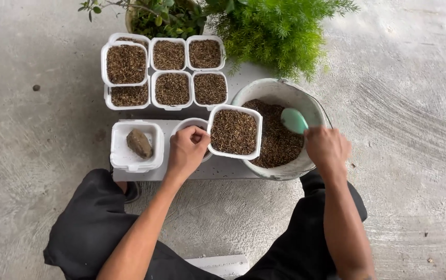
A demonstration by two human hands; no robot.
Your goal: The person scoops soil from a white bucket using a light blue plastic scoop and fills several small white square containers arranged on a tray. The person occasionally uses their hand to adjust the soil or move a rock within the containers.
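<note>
The left hand (186, 150) pinches the rim of a square white plastic pot (234, 131) brim-full of coarse brown husk mix, holding it over the edge of a round, chalky-white basin (285, 93). The right hand (328, 148) is closed around a smooth mint-green scoop (293, 120) above the same fibrous mix in the basin. Six filled square pots (168, 73) sit in rows on rough concrete beyond, near a feathery green fern (275, 31). An empty white pot (136, 150) holds a brownish stone (139, 143).
</note>
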